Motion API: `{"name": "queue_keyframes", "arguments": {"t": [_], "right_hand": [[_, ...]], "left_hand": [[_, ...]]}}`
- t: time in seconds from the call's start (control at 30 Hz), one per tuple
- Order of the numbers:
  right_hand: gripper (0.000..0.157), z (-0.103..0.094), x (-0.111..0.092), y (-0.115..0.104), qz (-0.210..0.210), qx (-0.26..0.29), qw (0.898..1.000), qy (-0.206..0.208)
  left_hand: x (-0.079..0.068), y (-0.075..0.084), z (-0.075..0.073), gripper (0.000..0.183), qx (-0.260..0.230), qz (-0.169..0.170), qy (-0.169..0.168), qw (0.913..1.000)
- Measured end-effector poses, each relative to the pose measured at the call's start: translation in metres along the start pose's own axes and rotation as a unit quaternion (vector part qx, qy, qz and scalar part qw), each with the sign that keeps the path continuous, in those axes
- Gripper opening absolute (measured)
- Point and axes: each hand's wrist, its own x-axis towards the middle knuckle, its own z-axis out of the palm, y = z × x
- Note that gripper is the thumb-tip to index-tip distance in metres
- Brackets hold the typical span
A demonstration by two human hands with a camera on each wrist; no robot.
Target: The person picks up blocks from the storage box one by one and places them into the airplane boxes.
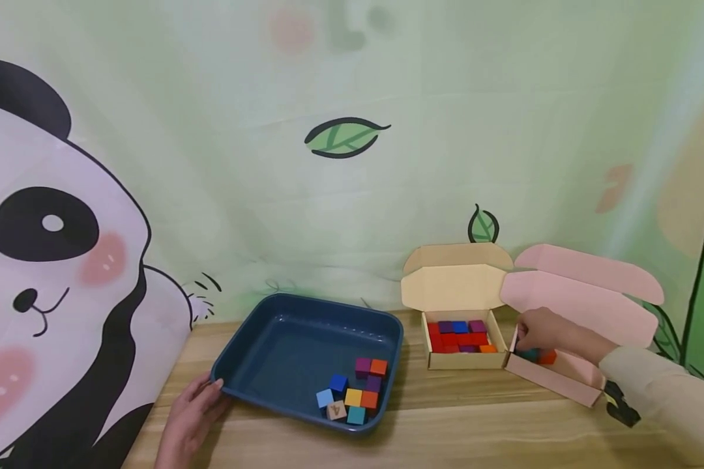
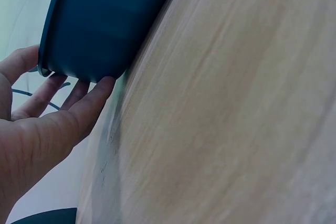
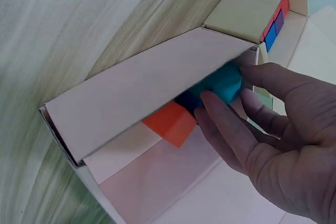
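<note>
My left hand (image 1: pixel 195 412) is at the near left corner of a dark blue tray (image 1: pixel 305 407), its loosely extended fingers touching the outer wall below the rim. In the left wrist view, fingertips (image 2: pixel 107 81) meet the tray's wall (image 2: pixel 110 19) close to the tabletop. On the right, my right hand (image 1: pixel 542 327) reaches into an open pink cardboard box (image 1: pixel 554 381). Its thumb and fingers pinch a teal block (image 3: pixel 223 83) at the box's left end. Beside that lie an orange block (image 3: pixel 170 124) and a dark blue block (image 3: pixel 188 99), partly hidden by fingers.
Several coloured cubes, among them a yellow cube (image 1: pixel 353 397) and a wooden cube marked 4 (image 1: pixel 336 410), sit in the tray's near right corner. An open tan box (image 1: pixel 466 362) with rows of blocks stands left of the pink box. A panda-printed cloth (image 1: pixel 240 195) hangs behind.
</note>
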Motion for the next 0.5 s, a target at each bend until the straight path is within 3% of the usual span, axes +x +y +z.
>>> {"name": "queue_keyframes", "arguments": {"t": [0.37, 0.5], "right_hand": [[0.01, -0.004, 0.002, 0.002, 0.016, 0.019, 1.0, -0.018], [0.012, -0.012, 0.0, 0.003, 0.003, 0.033, 0.999, -0.007]], "left_hand": [[-0.001, 0.001, 0.001, 0.071, -0.001, -0.001, 0.004, 1.0], [0.0, 0.001, 0.003, 0.072, 0.004, -0.001, 0.001, 1.0]]}}
